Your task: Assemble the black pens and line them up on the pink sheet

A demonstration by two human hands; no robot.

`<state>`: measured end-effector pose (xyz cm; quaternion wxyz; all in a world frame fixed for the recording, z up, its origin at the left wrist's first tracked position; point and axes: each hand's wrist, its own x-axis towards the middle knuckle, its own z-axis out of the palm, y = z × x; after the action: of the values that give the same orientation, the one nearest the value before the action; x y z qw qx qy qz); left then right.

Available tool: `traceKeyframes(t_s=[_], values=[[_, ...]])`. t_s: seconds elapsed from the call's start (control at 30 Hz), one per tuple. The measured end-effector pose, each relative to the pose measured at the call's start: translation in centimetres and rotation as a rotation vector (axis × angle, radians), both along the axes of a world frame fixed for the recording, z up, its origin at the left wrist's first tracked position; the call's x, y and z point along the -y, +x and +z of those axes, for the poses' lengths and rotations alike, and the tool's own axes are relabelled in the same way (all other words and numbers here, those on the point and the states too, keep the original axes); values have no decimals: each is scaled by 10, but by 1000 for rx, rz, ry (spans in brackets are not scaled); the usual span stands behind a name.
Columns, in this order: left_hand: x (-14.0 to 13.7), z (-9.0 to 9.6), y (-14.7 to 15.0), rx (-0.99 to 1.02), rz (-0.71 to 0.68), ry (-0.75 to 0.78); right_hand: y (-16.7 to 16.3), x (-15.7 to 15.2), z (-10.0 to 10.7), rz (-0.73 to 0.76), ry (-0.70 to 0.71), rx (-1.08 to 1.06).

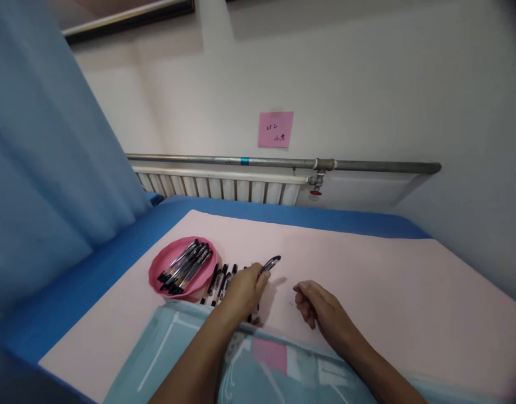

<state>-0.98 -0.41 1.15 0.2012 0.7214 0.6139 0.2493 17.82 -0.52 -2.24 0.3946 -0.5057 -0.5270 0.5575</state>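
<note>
My left hand point(246, 290) is closed on a pen point(271, 262), whose black end sticks out past the fingers to the upper right. Beneath and beside that hand, several black-capped pens point(219, 283) lie in a row on the pale pink sheet point(367, 280); my hand and forearm cover part of the row. To the left, a pink bowl point(155, 275) holds a bundle of similar pens point(188, 266). My right hand point(319, 306) hovers over the sheet to the right, its fingers curled inward. Whether anything is inside those fingers cannot be made out.
A light blue patterned cloth point(165, 342) covers the near edge. Blue bedding point(359, 221) shows around the sheet. A radiator point(228, 189) and a metal pipe point(359, 166) run along the wall, with a pink note point(275, 129) above. A blue curtain point(47, 157) hangs on the left.
</note>
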Motion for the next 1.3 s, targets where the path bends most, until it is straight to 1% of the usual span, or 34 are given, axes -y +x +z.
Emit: traceKeyframes(t_s=[0.13, 0.3, 0.4, 0.5, 0.7, 0.8, 0.87, 0.93, 0.97, 1.03, 1.07, 1.17, 1.23, 1.3], values=[[-6, 5, -20, -7, 108, 64, 0, 0, -2, 51, -1, 97], [-12, 13, -59, -165, 385, 115, -2, 1, 2, 94, -2, 165], [-14, 15, -83, -227, 497, 82, -4, 4, 8, 97, -7, 195], [-16, 13, -99, -279, 578, 15, -6, 6, 14, 103, -5, 224], [-14, 6, -111, -368, 700, -93, -5, 8, 14, 134, 46, 240], [-11, 9, -110, -399, 740, -117, -5, 8, 14, 142, 79, 245], [-9, 14, -106, -420, 759, -100, -5, 8, 15, 142, 94, 247], [-8, 18, -99, -426, 749, -12, -5, 9, 15, 141, 109, 245], [-8, 19, -94, -411, 715, 50, -5, 9, 15, 143, 117, 244], [-8, 19, -81, -334, 587, 140, -5, 8, 14, 149, 139, 251], [-8, 19, -73, -283, 503, 143, -5, 8, 13, 153, 150, 257], [-7, 13, -48, -198, 288, 34, -5, 8, 10, 165, 170, 280], [-6, 8, -34, -232, 184, -55, -4, 8, 10, 172, 174, 304], [-5, 5, -25, -284, 123, -119, -4, 8, 10, 182, 187, 337]])
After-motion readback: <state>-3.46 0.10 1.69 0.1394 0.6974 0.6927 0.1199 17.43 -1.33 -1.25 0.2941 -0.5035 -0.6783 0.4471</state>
